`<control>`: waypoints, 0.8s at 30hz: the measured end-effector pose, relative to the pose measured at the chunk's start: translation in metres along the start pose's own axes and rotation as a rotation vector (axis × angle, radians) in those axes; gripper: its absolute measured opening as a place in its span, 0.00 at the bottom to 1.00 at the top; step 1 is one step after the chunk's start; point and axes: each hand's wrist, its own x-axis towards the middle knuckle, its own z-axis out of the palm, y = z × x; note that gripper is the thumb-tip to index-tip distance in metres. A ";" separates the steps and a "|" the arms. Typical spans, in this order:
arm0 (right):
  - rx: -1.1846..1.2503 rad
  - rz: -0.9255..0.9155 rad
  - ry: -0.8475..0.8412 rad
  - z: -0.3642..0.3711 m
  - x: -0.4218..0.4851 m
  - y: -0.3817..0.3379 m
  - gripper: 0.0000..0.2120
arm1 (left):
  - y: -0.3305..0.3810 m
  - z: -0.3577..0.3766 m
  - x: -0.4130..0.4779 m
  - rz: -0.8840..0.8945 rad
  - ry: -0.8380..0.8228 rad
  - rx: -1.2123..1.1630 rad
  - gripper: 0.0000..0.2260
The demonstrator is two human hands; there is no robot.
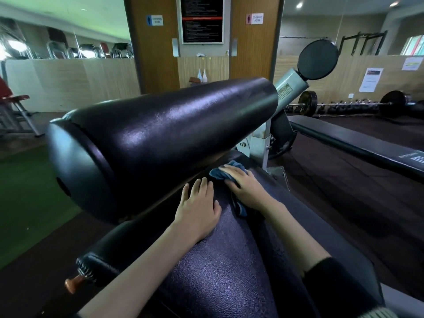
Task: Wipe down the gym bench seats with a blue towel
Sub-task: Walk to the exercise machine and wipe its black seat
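Black vinyl covers the large roller pad (pixel 160 138), which fills the frame from 9 o'clock to 1 o'clock and sits just above the far end of the bench seat (pixel 218 267). The seat is a dark, pebbled pad that runs from 6 o'clock up toward the centre. An orange knob (pixel 74 282) projects from the frame at 7 o'clock, below the roller pad.

Left hand (pixel 198 208): flat, palm down, fingers spread slightly, resting on the seat just left of centre. It holds nothing. Its fingertips lie close to the underside of the roller pad.

Right hand (pixel 244 185): palm down, pressing the blue towel (pixel 216 174) onto the seat just right of centre. The fingers lie extended over the cloth rather than curled around it. The towel is bunched; one part shows beyond the fingertips toward 11 o'clock, and another part shows under the heel of the hand toward 6 o'clock. A dark sleeve (pixel 339 288) covers the right forearm at 5 o'clock.

A second bench (pixel 358 143) lies at 3 o'clock, well apart from the hands. A loaded barbell (pixel 348 104) rests on the floor at 2 o'clock.
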 end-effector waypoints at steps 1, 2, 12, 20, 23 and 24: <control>-0.003 -0.040 -0.013 0.001 -0.002 0.002 0.20 | 0.000 0.001 0.000 0.001 0.003 0.000 0.27; 0.004 -0.072 -0.027 -0.001 -0.003 0.003 0.20 | 0.000 0.001 0.000 0.002 0.003 0.001 0.26; -0.016 0.125 0.025 0.002 0.045 0.027 0.19 | 0.002 -0.001 -0.001 0.019 0.010 0.029 0.25; -0.028 0.056 0.043 0.004 0.011 0.010 0.20 | 0.005 -0.006 -0.003 0.029 0.009 0.030 0.23; -0.048 0.075 0.053 0.004 0.001 0.005 0.20 | 0.010 -0.009 0.000 0.014 0.000 0.049 0.21; -0.043 0.096 0.054 0.003 0.000 0.004 0.20 | 0.013 -0.010 0.002 0.007 -0.006 0.059 0.20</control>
